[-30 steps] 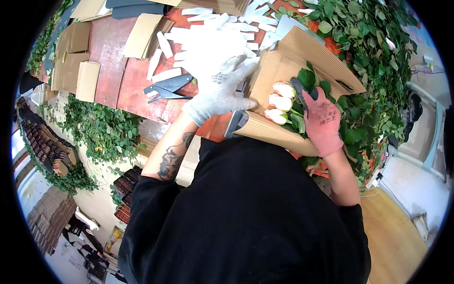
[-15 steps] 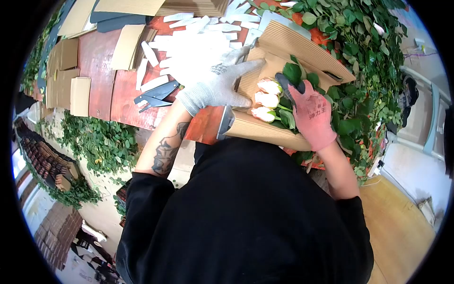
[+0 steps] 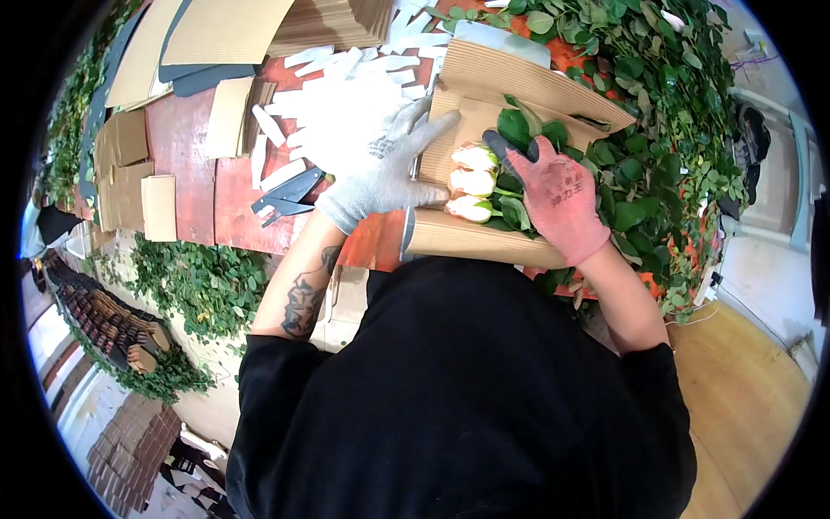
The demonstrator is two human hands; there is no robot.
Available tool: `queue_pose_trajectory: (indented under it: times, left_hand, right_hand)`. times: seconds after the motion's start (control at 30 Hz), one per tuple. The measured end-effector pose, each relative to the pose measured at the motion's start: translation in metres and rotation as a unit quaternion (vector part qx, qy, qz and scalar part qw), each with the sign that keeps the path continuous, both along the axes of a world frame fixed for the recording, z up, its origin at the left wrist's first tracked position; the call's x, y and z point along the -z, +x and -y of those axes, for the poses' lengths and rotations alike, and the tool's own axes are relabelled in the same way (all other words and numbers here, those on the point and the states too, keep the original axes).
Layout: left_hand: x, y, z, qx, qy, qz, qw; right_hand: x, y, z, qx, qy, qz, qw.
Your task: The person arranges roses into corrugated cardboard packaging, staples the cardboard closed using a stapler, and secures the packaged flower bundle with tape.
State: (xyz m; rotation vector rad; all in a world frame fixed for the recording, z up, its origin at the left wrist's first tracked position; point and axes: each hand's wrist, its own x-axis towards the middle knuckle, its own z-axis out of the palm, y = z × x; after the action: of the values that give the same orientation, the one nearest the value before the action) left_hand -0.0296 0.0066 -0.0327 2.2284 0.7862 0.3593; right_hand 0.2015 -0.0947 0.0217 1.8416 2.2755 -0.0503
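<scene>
Three pale pink-white roses point(image 3: 472, 182) lie side by side on a folded sheet of corrugated cardboard point(image 3: 536, 82), their leafy stems running to the right. My left hand point(image 3: 380, 177), in a grey-white glove, rests at the cardboard's left edge with fingers spread and nothing in them. In a pink glove with dark finger ends, my right hand point(image 3: 558, 199) lies over the stems and leaves just right of the blooms. One dark finger stretches past a green leaf point(image 3: 513, 128); the other fingers curl under, partly hidden, around the stems.
White foam sleeves point(image 3: 303, 60) are heaped on the red table point(image 3: 181, 195). A dark stapler-like tool point(image 3: 290, 197) lies left of my left wrist. Cardboard stacks point(image 3: 333, 26) stand at the back, cut rose foliage point(image 3: 644, 86) at the right, and more leaves point(image 3: 194, 281) at lower left.
The whole view has shifted slightly, so the cardboard and roses appear a little further left. My left hand stays spread at the edge, and my right hand remains over the stems.
</scene>
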Motion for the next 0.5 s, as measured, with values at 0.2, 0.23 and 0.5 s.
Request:
queue_pose_trajectory:
  times: [0.2,0.23,0.5]
  left_hand:
    - [-0.004,-0.003,-0.006,0.023,-0.020,-0.006,1.000]
    - [-0.005,-0.001,-0.007,0.026,-0.018,-0.006,0.999]
    - [-0.023,0.000,-0.005,-0.005,0.038,-0.011,0.999]
  right_hand:
    - [-0.012,-0.002,-0.002,0.109,-0.096,-0.221,0.964]
    - [-0.012,-0.002,-0.003,0.130,-0.115,-0.247,0.953]
    - [0.027,0.007,0.003,0.020,0.050,-0.102,0.993]
